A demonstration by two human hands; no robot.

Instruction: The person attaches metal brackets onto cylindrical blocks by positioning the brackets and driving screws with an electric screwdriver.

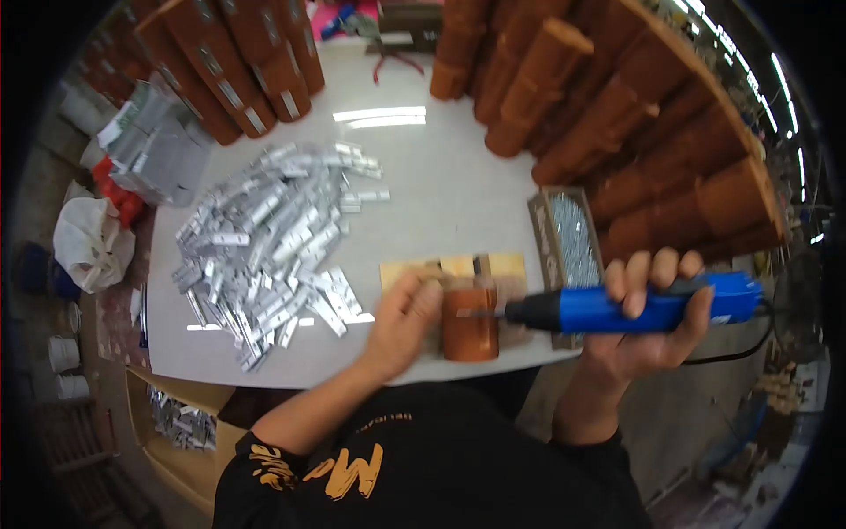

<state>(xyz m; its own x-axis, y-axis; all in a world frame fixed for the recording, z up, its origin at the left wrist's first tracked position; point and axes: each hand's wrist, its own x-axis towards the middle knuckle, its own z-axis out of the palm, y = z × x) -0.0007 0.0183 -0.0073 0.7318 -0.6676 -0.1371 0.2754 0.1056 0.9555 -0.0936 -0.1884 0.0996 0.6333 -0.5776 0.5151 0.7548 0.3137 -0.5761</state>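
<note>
My right hand (639,348) is wrapped around a blue electric screwdriver (577,310), held level. Its black nose points left, and its bit reaches over a short orange-brown cylindrical piece (471,339) at the table's front edge. Beside that piece, on its left, my left hand (401,322) has its fingers curled together; whatever is between them is hidden. Behind the brown piece lies a light wooden board (410,273) with dark blocks on it. Left of my left hand spreads a heap of silver metal plates with holes (273,229).
A cardboard box of screws (542,234) stands right of the board. Brown cylindrical pieces (538,88) are stacked at the right, and more (211,66) at the back left. An open carton (159,454) with metal parts sits below the table's left side. A cord hangs from the screwdriver.
</note>
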